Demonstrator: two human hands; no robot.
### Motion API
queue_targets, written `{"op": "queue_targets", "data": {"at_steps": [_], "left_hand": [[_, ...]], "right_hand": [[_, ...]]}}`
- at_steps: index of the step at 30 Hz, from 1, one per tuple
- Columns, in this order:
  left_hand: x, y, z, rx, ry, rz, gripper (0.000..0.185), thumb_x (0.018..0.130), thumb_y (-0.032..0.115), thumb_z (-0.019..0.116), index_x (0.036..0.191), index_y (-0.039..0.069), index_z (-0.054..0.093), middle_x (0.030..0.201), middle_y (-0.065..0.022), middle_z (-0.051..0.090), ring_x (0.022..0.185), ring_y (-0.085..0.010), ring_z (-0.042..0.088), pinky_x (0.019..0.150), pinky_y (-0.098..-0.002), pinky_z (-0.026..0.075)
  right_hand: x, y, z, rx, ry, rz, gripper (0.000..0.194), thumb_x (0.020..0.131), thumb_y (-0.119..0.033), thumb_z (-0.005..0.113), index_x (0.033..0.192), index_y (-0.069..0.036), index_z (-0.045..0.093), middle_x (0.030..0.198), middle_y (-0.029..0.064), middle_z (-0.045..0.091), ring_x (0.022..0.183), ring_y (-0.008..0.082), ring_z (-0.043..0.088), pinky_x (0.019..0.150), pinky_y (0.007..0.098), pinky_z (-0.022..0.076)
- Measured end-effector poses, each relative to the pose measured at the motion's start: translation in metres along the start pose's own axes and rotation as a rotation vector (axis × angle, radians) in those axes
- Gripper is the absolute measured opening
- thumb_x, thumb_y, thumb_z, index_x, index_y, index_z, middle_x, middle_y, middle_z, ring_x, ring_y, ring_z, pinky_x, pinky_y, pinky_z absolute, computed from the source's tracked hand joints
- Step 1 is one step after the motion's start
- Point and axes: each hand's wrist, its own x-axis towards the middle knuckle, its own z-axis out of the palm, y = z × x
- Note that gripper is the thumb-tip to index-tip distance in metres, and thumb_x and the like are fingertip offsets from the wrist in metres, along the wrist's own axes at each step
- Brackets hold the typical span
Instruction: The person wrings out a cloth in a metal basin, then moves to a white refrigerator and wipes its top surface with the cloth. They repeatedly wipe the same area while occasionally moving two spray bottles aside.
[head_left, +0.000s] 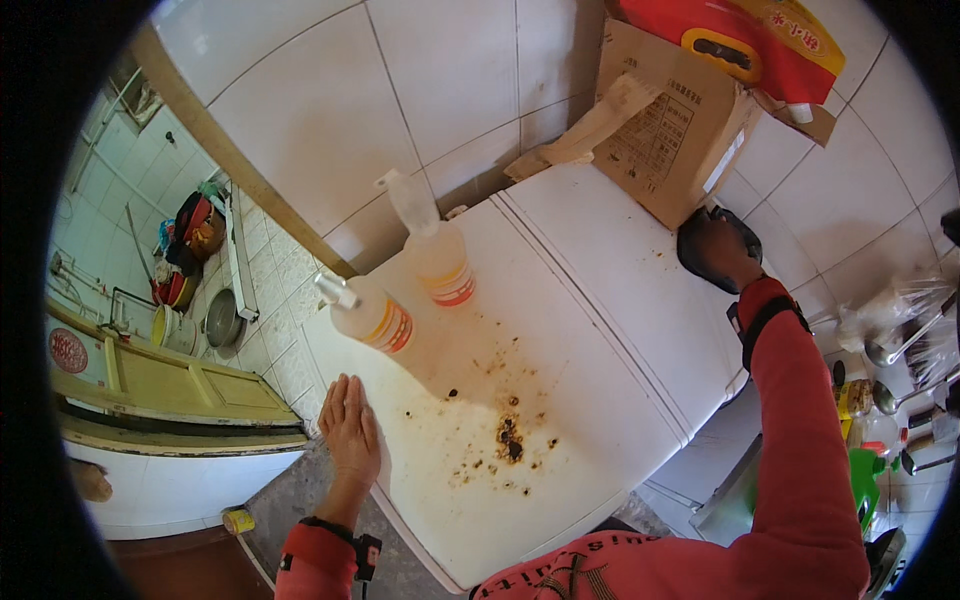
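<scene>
In front of me is the white top of an appliance (570, 360), crossed by a grooved seam and marked with brown rust spots (511, 439). My left hand (351, 427) rests flat along its left edge, fingers extended, holding nothing. Reaching far to the right, my right hand (718, 244) is on a dark, pliable-looking item (690, 244) at the back right corner; its fingertips are partly hidden and blurred. Beside this item stands a cardboard box (660, 135) with a torn flap. Two clear plastic bottles, one silver-topped (371, 315) and one with a pale top (439, 262), stand at the back left.
A red and yellow package (742, 52) lies on the box against the tiled wall (450, 67). Ladles (889, 397), bags and a green container (864, 480) crowd the right side. Left are a wooden post (247, 172), a metal basin (223, 319) and a yellowish door panel (202, 379).
</scene>
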Motion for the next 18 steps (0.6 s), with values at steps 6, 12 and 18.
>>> {"op": "queue_targets", "data": {"at_steps": [6,12,18], "left_hand": [[-0.003,-0.006,0.008,-0.04,0.038,-0.007,0.049,0.095,0.018,0.044,0.143,0.007,0.042,0.146,-0.0143,0.041,0.138,-0.0313,0.033,0.113,-0.0439,0.021],[-0.006,-0.01,0.017,-0.064,0.089,-0.016,0.047,0.095,0.018,0.046,0.141,0.008,0.043,0.146,-0.0127,0.042,0.138,-0.03,0.033,0.113,-0.0444,0.02],[-0.005,-0.013,0.023,-0.139,0.115,-0.048,0.048,0.094,0.018,0.047,0.141,0.008,0.042,0.145,-0.0116,0.043,0.138,-0.0292,0.033,0.113,-0.0426,0.021]], "right_hand": [[-0.002,-0.016,0.06,-0.167,0.011,-0.091,0.064,0.099,-0.055,0.026,0.155,-0.028,0.01,0.161,0.0137,0.006,0.146,0.0429,0.007,0.111,0.0658,0.0156],[-0.122,-0.087,0.05,-0.088,0.079,-0.239,0.066,0.1,-0.052,0.028,0.155,-0.02,0.013,0.16,0.0184,0.009,0.145,0.0441,0.009,0.111,0.0646,0.0171],[-0.219,-0.17,0.047,-0.073,0.063,-0.316,0.066,0.1,-0.051,0.028,0.154,-0.017,0.015,0.16,0.0193,0.009,0.145,0.0455,0.009,0.111,0.0649,0.0165]]}}
